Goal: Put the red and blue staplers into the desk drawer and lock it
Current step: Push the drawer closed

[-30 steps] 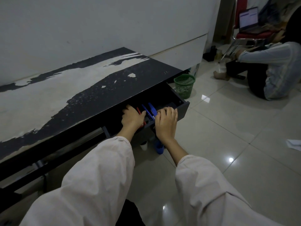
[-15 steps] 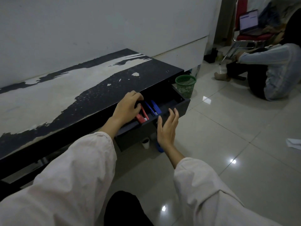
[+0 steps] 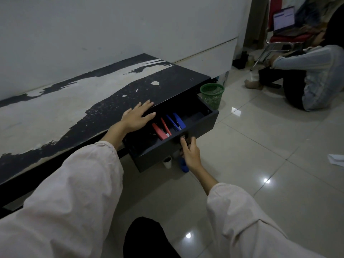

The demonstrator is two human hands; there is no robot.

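1. The red stapler (image 3: pixel 159 131) and the blue stapler (image 3: pixel 176 121) lie side by side inside the open drawer (image 3: pixel 202 123), red at 9 o'clock of blue, both angled with their noses towards the drawer front.
2. The drawer is pulled out from under the table (image 3: pixel 89 101) and its dark front panel faces the person.
3. The right hand (image 3: pixel 189 151) is at the drawer front, its fingertips (image 3: pixel 183 141) pinched at the small lock (image 3: pixel 184 137) on the panel; whether that grip has hold of a key I cannot tell.
4. The left hand (image 3: pixel 138 116) lies flat and spread on the table edge at 10 o'clock of the staplers, holding nothing.
5. On the floor under the drawer stand a white cup (image 3: pixel 167 162) and a blue object (image 3: pixel 183 165).
6. A green basket (image 3: pixel 212 94) stands at 1 o'clock of the drawer.
7. Another person (image 3: pixel 307 79) sits on the floor at 2 o'clock, near a laptop (image 3: pixel 283 18).
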